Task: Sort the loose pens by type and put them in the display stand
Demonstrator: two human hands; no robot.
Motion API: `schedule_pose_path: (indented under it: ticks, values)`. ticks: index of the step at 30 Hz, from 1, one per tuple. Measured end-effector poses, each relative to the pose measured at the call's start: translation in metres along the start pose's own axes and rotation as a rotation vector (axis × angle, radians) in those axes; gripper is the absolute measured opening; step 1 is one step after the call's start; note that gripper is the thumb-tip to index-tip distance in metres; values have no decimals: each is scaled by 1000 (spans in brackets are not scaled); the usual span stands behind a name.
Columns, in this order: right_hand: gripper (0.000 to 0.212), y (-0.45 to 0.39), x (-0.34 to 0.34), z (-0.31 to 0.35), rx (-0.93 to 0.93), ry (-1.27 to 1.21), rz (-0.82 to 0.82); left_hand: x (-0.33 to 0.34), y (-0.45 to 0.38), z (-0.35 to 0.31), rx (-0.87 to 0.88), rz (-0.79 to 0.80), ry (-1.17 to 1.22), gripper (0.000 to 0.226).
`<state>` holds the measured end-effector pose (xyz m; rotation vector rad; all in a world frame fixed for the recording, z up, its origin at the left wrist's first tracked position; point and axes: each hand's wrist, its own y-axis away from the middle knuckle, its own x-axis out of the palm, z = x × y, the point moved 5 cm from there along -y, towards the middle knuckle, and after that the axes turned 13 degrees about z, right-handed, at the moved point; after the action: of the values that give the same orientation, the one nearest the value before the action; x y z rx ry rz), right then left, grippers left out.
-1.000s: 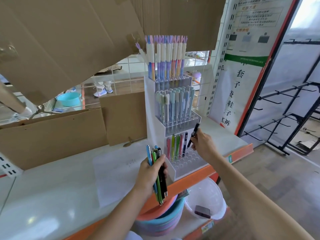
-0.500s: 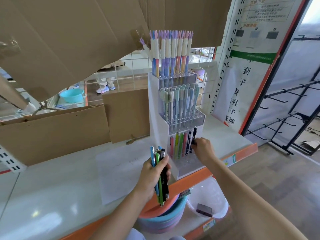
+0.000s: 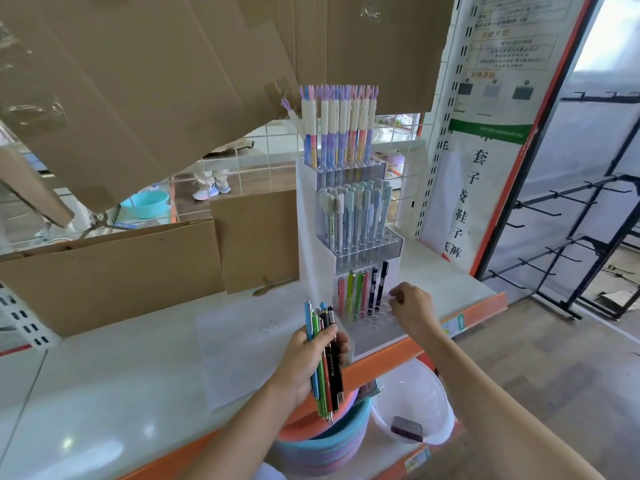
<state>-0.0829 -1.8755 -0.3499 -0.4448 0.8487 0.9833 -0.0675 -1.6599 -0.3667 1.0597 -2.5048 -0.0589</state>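
A white three-tier display stand (image 3: 311,237) rises from the shelf. Purple-capped pens (image 3: 341,128) fill its top tier and pastel-capped pens (image 3: 353,216) fill the middle one. In the bottom tier stand several pens: pink, green and yellow ones (image 3: 353,294), then two dark ones (image 3: 378,287). My left hand (image 3: 304,362) grips a bundle of loose pens (image 3: 325,362), blue, green and black, in front of the stand. My right hand (image 3: 410,308) hovers over the bottom tier's holes just right of the dark pens, fingers loosely curled and holding nothing.
A sheet of white paper (image 3: 242,348) lies on the white shelf (image 3: 104,375) left of the stand. Cardboard sheets (image 3: 114,271) lean behind. Below the orange shelf edge sit stacked coloured basins (image 3: 322,448) and a white basin (image 3: 415,403). A black hook rack (image 3: 571,251) stands at right.
My right hand set a second dark pen into the bottom tier beside the first, let go of it and drew slightly back to the right. The left hand kept its bundle.
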Motion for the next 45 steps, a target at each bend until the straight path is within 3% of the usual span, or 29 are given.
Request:
schedule_pose_path:
  ticks: [2, 6, 14, 16, 19, 21, 23, 30, 37, 40, 45]
  values:
    - [15, 22, 2, 8, -36, -165, 89, 3, -1, 0, -17, -12, 16, 13]
    - [13, 71, 22, 39, -168, -353, 488, 7, -8, 5, -63, -81, 78, 19]
    - [11, 84, 34, 39, -107, -332, 622, 12, -19, 17, -86, -103, 152, 21]
    - [10, 75, 25, 31, -77, -399, 552, 12, -20, 17, -80, -94, 205, 19]
    - [7, 43, 3, 14, -65, -343, 211, 11, -21, 14, -77, -82, 262, 21]
    - [6, 20, -9, 1, -59, -327, 16, 8, -20, 11, -66, -72, 218, 23]
    - [5, -1, -14, -9, -35, -319, -57, 4, -22, 8, -39, -73, 138, 21]
    - [17, -28, 3, -17, 36, -185, 9, -7, -32, 9, -42, -48, 78, 17]
    - [10, -23, -7, -17, -81, -249, -186, 3, -30, 7, -25, 17, 74, 19]
    - [12, -28, -2, -14, -93, -211, -122, 8, -29, 6, -12, 32, 103, 19]
    - [12, -36, 16, -14, -100, 55, -30, 6, -29, 5, 2, 36, 103, 17]
